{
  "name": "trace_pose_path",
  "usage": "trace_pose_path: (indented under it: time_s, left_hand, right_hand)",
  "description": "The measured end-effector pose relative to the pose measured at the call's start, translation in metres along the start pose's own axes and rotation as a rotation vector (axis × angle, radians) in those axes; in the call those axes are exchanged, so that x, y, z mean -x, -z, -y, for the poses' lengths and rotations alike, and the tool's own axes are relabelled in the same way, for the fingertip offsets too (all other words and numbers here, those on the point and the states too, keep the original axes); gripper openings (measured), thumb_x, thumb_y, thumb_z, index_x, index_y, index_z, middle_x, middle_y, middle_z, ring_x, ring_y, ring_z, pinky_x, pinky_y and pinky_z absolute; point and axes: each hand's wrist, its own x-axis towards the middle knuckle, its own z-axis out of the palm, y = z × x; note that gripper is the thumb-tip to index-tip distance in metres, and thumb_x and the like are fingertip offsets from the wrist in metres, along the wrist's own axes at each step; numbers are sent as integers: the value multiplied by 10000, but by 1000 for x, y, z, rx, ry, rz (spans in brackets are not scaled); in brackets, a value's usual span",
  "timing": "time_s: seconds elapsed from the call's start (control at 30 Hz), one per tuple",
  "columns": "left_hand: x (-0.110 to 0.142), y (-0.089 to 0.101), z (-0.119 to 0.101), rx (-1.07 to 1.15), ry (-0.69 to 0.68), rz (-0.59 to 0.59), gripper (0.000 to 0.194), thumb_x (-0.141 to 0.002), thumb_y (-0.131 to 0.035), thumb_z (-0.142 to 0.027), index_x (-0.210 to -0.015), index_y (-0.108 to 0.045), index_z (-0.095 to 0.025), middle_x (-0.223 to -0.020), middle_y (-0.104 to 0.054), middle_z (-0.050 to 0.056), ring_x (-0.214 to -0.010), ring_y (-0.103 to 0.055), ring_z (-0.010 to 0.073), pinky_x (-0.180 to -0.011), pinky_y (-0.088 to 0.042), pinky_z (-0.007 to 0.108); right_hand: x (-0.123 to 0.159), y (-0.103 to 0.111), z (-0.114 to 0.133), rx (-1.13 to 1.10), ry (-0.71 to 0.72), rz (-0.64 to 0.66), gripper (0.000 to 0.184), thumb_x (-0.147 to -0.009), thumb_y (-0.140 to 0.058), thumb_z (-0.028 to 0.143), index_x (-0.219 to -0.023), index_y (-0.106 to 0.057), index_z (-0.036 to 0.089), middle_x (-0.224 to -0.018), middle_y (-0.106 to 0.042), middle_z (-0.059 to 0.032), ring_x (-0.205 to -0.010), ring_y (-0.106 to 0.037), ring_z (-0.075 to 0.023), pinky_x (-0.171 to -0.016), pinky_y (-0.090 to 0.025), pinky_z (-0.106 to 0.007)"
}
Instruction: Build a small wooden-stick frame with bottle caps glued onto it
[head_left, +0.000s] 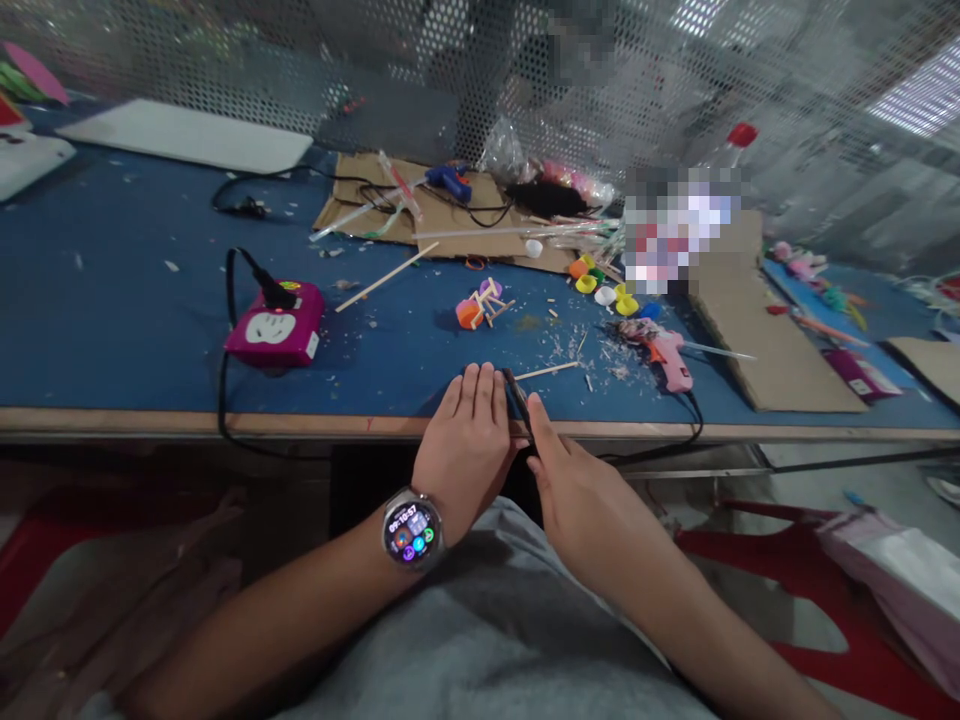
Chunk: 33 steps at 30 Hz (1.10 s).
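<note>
Blue tabletop (135,300) | watch (412,532) reads 09:10:57 | left hand (469,440) flat | right hand (581,490) gripping dark tool (517,393) by stick (547,371)

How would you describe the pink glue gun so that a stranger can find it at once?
Start at the blue table, close to its near edge, ahead and right of the right hand. The glue gun lies there beside a cardboard sheet, with a clear stick poking from its back. Its pink body sets it apart from the blue glue gun farther back.
</note>
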Motion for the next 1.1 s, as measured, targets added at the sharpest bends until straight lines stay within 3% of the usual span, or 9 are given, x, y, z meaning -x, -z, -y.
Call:
trace_pose_path:
  time_s: [0.3,0.5,0.67,0.87,1.1]
  left_hand:
    - [1,-3,0,3,-3,-20,674,-1087,-504,-284,-1623,-477,124,-1667,-518,358,-1591,-516,456,-1294,-478,585]
    - [0,-3,0,6,0,-4,683,-1063,-535,-254,-1624,-471,132,-1668,-505,370,-1596,-503,469,-1300,-469,596]
    - [-3,1,-1,3,-1,22,752,-1080,-601,-364,-1627,-465,135,-1674,-484,382,-1600,-494,477,-1303,-468,595]
    - [-2,3,-1,12,3,31,759,-1096,-610,-404,-1634,-473,113,-1682,-482,367,-1611,-481,467,-1321,-451,581]
    - [0,0,-2,22,4,5,766,-1089,-609,-384,-1626,-461,142,-1681,-482,376,-1601,-491,481,-1318,-451,590]
  right_hand:
    - [-11,6,1,0,15,-3,714,-1084,-364,144,-1769,-237,-12,-1195,-789,-308,-1179,-784,-433,-992,-638,-653]
    - [-11,1,1,21,-1,-8,722,-1084,-361,141,-1778,-214,4,-1212,-792,-299,-1131,-798,-419,-950,-657,-630]
    - [-1,-2,-1,0,13,-54,688,-1098,-351,160,-1767,-261,30,-1354,-759,-317,-1125,-808,-391,-923,-682,-579]
    - [14,-3,-3,18,-21,-48,667,-1110,-346,196,-1757,-299,42,-1076,-817,-236,-1046,-822,-397,-952,-668,-638]
    - [6,3,4,58,-39,19,752,-1053,-398,126,-1782,-238,42,-1103,-803,-249,-1074,-809,-402,-929,-668,-615]
